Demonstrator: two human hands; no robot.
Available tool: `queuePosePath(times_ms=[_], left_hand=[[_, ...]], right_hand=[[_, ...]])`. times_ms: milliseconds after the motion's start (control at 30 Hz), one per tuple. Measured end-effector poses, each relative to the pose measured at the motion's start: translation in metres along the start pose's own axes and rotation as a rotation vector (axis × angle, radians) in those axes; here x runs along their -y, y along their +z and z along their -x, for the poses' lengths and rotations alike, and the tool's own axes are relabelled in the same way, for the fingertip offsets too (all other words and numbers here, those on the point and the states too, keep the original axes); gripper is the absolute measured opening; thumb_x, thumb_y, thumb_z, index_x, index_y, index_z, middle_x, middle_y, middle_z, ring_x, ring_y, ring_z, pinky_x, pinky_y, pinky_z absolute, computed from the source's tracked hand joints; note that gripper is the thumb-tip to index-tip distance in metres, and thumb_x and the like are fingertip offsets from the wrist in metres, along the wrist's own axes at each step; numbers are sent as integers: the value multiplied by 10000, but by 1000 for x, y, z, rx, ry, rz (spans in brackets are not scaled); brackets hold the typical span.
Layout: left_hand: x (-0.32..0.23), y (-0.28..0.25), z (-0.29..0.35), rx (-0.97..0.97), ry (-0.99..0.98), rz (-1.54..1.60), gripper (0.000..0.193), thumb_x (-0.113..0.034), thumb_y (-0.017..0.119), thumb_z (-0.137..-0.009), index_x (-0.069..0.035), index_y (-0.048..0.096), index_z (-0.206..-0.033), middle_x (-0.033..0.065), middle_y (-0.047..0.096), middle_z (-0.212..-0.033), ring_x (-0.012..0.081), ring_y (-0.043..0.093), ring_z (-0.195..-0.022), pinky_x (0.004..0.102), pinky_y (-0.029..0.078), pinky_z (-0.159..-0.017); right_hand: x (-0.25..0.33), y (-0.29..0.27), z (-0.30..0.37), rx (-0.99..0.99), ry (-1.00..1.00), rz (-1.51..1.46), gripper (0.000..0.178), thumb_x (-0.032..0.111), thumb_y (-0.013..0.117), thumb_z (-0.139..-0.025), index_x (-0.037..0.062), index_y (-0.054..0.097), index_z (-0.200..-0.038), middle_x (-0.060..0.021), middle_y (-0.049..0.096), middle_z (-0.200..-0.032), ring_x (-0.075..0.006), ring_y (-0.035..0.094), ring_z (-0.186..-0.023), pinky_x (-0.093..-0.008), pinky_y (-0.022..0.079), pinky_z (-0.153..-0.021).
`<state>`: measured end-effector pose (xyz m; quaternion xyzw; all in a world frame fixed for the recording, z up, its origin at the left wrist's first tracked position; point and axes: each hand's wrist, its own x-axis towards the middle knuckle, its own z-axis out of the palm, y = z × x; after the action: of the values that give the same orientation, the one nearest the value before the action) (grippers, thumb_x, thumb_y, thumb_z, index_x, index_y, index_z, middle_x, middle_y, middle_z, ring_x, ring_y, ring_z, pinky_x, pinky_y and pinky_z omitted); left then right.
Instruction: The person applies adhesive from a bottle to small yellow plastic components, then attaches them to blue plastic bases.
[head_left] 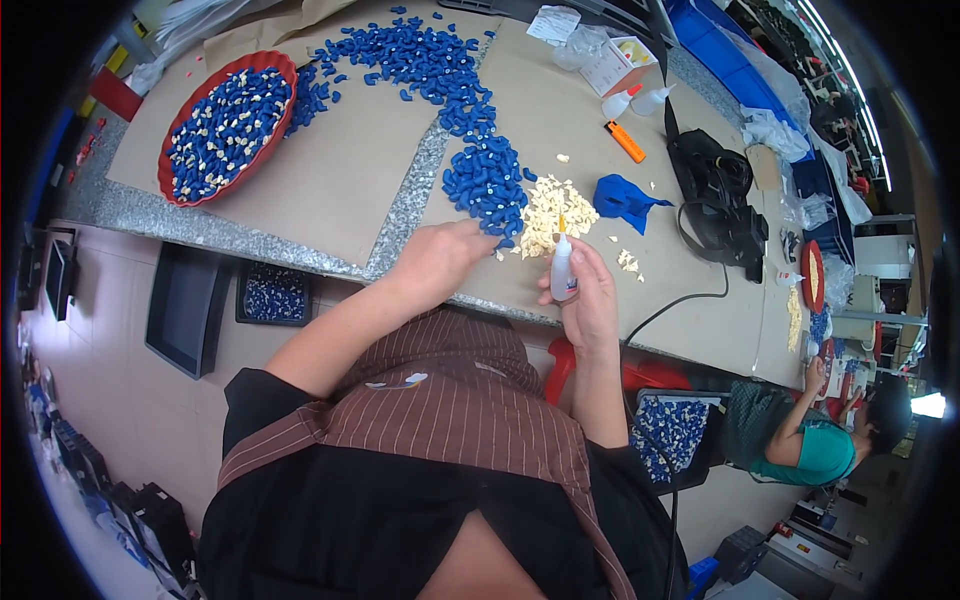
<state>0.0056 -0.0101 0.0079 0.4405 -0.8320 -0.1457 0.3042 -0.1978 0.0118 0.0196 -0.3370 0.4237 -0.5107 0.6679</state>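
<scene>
My right hand [590,300] is closed around a small clear squeeze bottle [562,272] with a yellow nozzle, held upright in front of a pile of small cream-coloured pieces [550,208]. At the near edge of a heap of small curved blue pieces [485,178] is my left hand [440,262]. Its fingers are bent together, and what they pinch, if anything, is hidden. The two piles touch each other on the cardboard-covered table. A crumpled blue scrap [625,200] lies to the right of the cream pieces.
At the left, a red fluted bowl [282,125] holds mixed blue and cream pieces. An orange lighter-like object [625,142], white bottles [620,103], a box [618,68] and a black strapped device [710,170] lie at the right. Another person [800,440] sits further right.
</scene>
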Motion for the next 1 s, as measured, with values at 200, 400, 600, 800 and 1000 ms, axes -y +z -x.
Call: queuePosePath(times_ms=[200,400,600,800,1000], left_hand=[[-6,5,17,68,105,-132,311,-63,480,-699,-34,526,-1005,89,493,-815,237,554,-747,341,465,-598],[-8,8,13,-44,-151,244,276,-42,521,-753,-9,535,-1027,78,545,-799,170,561,-708,272,466,-585],[-17,14,6,24,-700,1232,221,-62,512,-830,27,541,-1029,74,591,-755,87,542,-628,201,458,-596],[-19,18,9,-50,-652,1184,221,-47,501,-832,28,536,-1037,91,600,-780,88,548,-630,198,458,-610],[-20,20,10,-71,-639,1163,217,-34,486,-836,31,533,-1038,91,599,-783,90,552,-642,200,460,-617]], right_hand=[[-6,-4,1,4,-76,67,264,124,503,-833,-14,470,-1056,-99,544,-868,-163,557,-723,-244,456,-572],[-26,-14,-3,-90,-266,-25,208,136,513,-839,-9,473,-983,-102,538,-858,-137,522,-668,-237,412,-540],[-33,0,2,-53,-371,-21,188,110,504,-841,-3,431,-972,-85,527,-846,-109,518,-663,-212,418,-575],[-37,-3,6,-75,-462,131,180,113,506,-839,-3,425,-951,-80,473,-919,-105,504,-669,-213,420,-581],[-37,-5,7,-87,-446,133,182,120,520,-833,-1,438,-941,-74,464,-922,-100,501,-682,-208,433,-589]])
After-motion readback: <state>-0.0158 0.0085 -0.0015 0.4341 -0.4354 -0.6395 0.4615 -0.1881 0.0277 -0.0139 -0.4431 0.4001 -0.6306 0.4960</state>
